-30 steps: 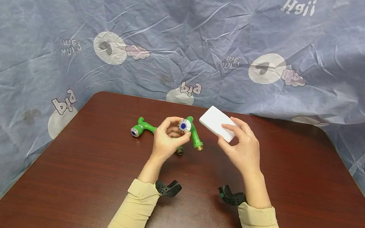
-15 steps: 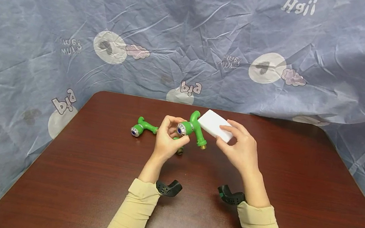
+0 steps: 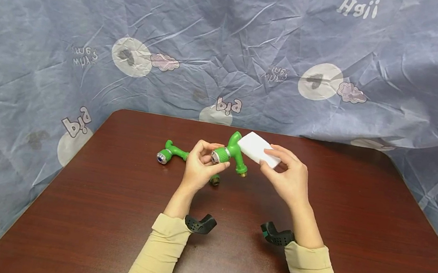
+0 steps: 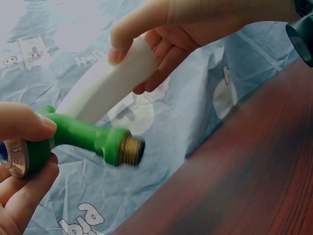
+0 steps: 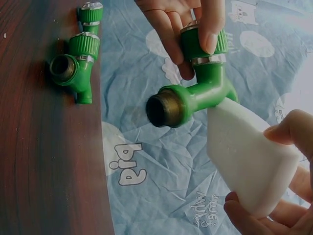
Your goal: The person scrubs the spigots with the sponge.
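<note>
My left hand [image 3: 196, 169] grips a green tap [image 3: 234, 149] by its ribbed knob, thumb on one side and fingers on the other. The tap is off the table, and its brass threaded end points down toward me. My right hand [image 3: 292, 179] pinches a white sponge block [image 3: 257, 148] between thumb and fingers. In the right wrist view the sponge [image 5: 247, 152] touches the tap body [image 5: 210, 93] near the spout, which it partly hides. The sponge [image 4: 110, 83] looks bent in the left wrist view.
Two more green taps lie on the dark wooden table: one tap [image 3: 168, 153] to the left, another tap [image 3: 215, 180] partly hidden behind my left hand. A patterned blue-grey cloth [image 3: 231, 46] hangs behind the table's far edge.
My left hand has turned the tap so its knob end faces left instead of toward the camera. My right hand has brought the sponge slightly left and down, against the tap; it now bends.
</note>
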A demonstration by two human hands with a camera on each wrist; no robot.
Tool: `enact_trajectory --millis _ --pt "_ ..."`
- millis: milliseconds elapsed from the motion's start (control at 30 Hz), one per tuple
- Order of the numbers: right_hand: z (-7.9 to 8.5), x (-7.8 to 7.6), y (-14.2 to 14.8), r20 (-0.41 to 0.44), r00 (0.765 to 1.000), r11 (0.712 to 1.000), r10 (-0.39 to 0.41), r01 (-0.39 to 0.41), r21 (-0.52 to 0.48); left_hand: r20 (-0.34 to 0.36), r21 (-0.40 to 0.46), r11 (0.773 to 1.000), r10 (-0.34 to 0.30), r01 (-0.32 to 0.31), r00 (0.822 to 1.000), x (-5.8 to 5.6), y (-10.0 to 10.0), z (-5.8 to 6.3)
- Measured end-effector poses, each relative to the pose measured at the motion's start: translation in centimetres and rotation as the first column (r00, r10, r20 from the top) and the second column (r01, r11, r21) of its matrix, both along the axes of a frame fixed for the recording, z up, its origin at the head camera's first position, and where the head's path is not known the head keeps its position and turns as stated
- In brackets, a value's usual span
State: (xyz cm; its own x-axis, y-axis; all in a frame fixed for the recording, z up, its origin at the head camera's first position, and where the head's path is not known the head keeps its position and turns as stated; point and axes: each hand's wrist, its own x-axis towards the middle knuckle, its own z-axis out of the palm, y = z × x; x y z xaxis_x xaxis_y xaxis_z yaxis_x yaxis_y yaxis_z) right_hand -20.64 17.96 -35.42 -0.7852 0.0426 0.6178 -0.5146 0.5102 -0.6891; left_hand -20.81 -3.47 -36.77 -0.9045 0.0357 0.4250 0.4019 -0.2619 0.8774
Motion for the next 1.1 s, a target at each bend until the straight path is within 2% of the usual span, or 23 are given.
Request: enact_trajectory --millis 267,467,667,800,933,1100 --pt "0.0 0.0 0.0 0.023 1.0 1.0 -0.002 0.002 -0.001 -0.059 0.037 0.998 0.06 -0.058 0.996 -0.2 -0.1 -0.2" --pt "0.6 0.5 -0.2 0.011 1.0 1.0 0.001 -0.001 -0.02 -0.089 -0.061 0.987 0.142 -0.147 0.986 -0.3 -0.6 -0.1" --pt "2.8 2.3 -1.4 0.025 1.0 1.0 0.013 -0.012 -0.02 -0.034 -0.135 0.982 0.129 -0.132 0.991 -0.1 -0.7 0.2" --pt "3.1 2.6 -1.8 0.034 0.998 0.998 0.047 -0.046 -0.034 -0.022 -0.22 0.965 0.144 -0.146 0.989 0.2 -0.6 0.5" --pt "2.9 2.6 -2.1 0.018 0.996 0.995 0.091 -0.09 -0.046 -0.034 -0.305 0.935 0.178 -0.18 0.983 0.5 -0.2 0.7" --pt "1.3 1.5 -1.7 -0.067 0.994 0.996 0.089 -0.088 0.023 -0.049 -0.29 0.924 0.245 -0.249 0.968 0.6 0.1 0.7"
